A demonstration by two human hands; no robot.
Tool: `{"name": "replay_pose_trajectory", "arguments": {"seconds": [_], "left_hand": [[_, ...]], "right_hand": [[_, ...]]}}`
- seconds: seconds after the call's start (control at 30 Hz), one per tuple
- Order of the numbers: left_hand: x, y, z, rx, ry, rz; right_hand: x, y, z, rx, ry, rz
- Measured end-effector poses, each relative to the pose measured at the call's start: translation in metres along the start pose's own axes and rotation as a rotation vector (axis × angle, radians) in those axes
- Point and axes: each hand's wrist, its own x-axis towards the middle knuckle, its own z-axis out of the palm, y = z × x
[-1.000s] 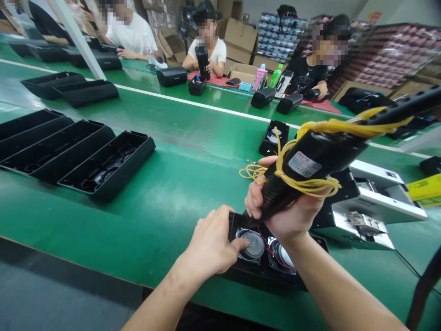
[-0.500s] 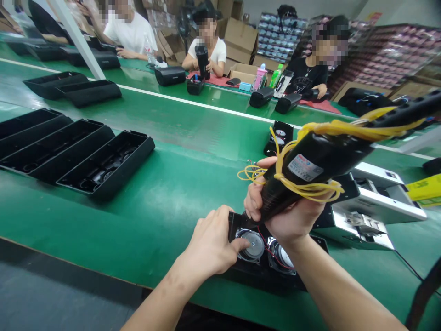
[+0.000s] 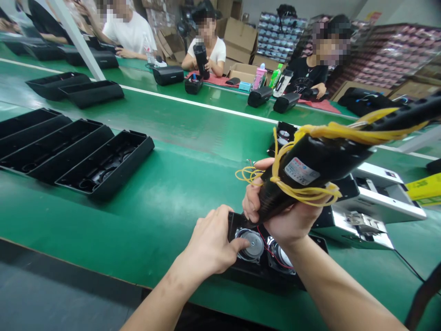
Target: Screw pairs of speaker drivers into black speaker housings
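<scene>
My right hand (image 3: pixel 289 216) is wrapped round a black electric screwdriver (image 3: pixel 330 156) with yellow cord wound about it. The tool leans down to the left, and its tip meets the upper edge of a black speaker housing (image 3: pixel 248 276); the exact contact point is hidden. Two round speaker drivers (image 3: pixel 253 246) with silver backs and a red wire sit in this housing. My left hand (image 3: pixel 210 243) grips the housing's left end, its thumb lying over the left driver and its other fingers bent over the far edge.
Open black housings (image 3: pixel 106 161) stand in a row on the left of the green table (image 3: pixel 165 225). A silver and black machine (image 3: pixel 372 207) stands at the right. Beyond the tool lies another housing with drivers (image 3: pixel 284 133). Co-workers (image 3: pixel 206 50) sit across the line.
The screwdriver and my right hand have shifted very slightly down and left. My left hand keeps its hold on the housing.
</scene>
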Motion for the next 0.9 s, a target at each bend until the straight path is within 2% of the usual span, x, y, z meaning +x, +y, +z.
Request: {"name": "replay_pose_trajectory", "arguments": {"seconds": [0.37, 0.6, 0.9], "left_hand": [[0.002, 0.002, -0.001, 0.017, -0.003, -0.013], [0.004, 0.003, -0.001, 0.018, -0.008, -0.006], [0.005, 0.001, 0.0, 0.038, -0.006, 0.005]], "right_hand": [[-0.003, 0.005, -0.011, -0.049, -0.113, 0.029], [-0.002, 0.006, -0.01, -0.031, -0.109, 0.04], [-0.001, 0.012, -0.007, -0.023, -0.168, 0.041]]}}
